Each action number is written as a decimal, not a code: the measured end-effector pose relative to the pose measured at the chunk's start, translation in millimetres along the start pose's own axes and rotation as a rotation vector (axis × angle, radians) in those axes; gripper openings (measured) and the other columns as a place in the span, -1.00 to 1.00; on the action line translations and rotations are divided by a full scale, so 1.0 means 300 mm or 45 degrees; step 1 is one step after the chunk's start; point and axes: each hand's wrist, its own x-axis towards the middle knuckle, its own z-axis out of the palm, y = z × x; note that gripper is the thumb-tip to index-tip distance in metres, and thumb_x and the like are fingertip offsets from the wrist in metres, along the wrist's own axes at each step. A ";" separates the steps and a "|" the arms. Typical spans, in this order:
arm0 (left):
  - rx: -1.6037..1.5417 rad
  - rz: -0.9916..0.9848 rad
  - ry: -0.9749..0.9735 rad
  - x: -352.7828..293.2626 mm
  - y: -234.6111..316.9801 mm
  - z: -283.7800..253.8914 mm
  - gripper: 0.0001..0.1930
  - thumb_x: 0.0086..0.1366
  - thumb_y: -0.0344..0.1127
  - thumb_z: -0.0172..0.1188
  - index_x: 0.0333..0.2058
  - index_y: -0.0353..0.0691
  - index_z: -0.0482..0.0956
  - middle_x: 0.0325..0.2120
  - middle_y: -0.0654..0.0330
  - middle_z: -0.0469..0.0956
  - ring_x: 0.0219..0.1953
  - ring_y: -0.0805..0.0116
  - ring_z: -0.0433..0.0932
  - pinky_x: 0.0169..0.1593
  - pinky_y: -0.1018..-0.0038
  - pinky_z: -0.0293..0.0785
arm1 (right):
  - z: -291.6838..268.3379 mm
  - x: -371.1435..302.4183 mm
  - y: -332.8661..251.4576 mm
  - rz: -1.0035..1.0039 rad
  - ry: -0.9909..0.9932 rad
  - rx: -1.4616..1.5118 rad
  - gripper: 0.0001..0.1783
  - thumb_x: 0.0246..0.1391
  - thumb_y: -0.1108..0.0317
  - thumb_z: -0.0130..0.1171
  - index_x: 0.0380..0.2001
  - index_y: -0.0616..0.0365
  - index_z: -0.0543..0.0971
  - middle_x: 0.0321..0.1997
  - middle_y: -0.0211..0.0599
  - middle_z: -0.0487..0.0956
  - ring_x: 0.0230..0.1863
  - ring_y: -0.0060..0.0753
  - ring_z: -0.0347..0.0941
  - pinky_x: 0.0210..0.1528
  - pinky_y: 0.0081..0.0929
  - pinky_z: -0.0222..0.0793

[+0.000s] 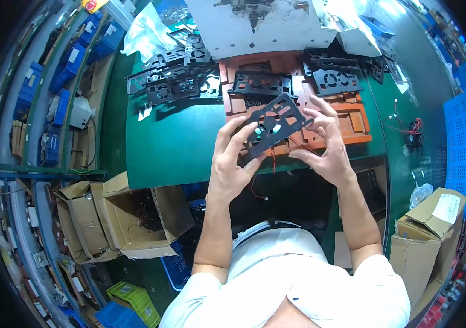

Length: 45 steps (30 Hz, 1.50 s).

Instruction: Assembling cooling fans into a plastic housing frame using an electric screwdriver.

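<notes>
A black panel with round fan cutouts and slots is held up, tilted, over the front of the bench. My left hand is closed on its left end, fingers over the upper edge and thumb beneath. At the panel's right end, the bent fingertips of my right hand meet the edge, while that thumb sits lower, apart from the panel. Thin red wires hang below the panel between my hands. Behind it, another black panel rests on an orange fixture.
Black panels are piled at the bench's left, with one more at right. A white machine plate rises behind. A small fan with red wires lies far right. Cardboard boxes stand left below the green bench.
</notes>
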 end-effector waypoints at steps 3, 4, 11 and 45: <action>0.075 -0.027 -0.015 -0.004 -0.004 -0.012 -0.30 -0.03 -0.59 0.48 0.17 -0.14 0.57 0.21 0.03 0.43 0.23 -0.01 0.45 0.13 0.26 0.58 | -0.009 0.005 -0.015 -0.026 -0.016 0.085 -0.04 -0.12 0.26 0.64 0.31 0.08 0.31 0.51 -0.05 0.15 0.47 -0.07 0.24 0.34 -0.14 0.41; -0.014 -0.067 -0.093 -0.001 0.000 -0.017 -0.30 -0.04 -0.61 0.47 0.17 -0.15 0.57 0.22 0.04 0.43 0.24 -0.02 0.43 0.14 0.26 0.57 | -0.018 0.009 -0.029 -0.065 -0.048 -0.020 0.04 -0.12 0.28 0.64 0.38 0.06 0.25 0.52 -0.08 0.17 0.47 -0.06 0.24 0.34 -0.10 0.41; -0.370 0.010 -0.217 0.019 -0.015 0.016 -0.10 -0.02 -0.72 0.39 0.34 -0.07 0.36 0.31 0.09 0.36 0.26 0.11 0.47 0.20 0.30 0.59 | -0.055 -0.014 -0.024 0.097 -0.271 -0.172 0.02 -0.21 0.36 0.63 0.38 0.17 0.39 0.29 -0.07 0.37 0.29 -0.02 0.39 0.30 -0.20 0.44; 0.194 0.040 -0.043 0.061 -0.006 -0.011 -0.28 0.04 -0.24 0.59 0.20 -0.18 0.54 0.24 -0.04 0.39 0.29 -0.06 0.38 0.30 0.12 0.39 | -0.032 0.045 0.060 -0.083 -0.409 -0.492 -0.16 -0.10 0.21 0.57 0.28 0.11 0.48 0.28 -0.10 0.46 0.35 0.05 0.34 0.42 -0.09 0.26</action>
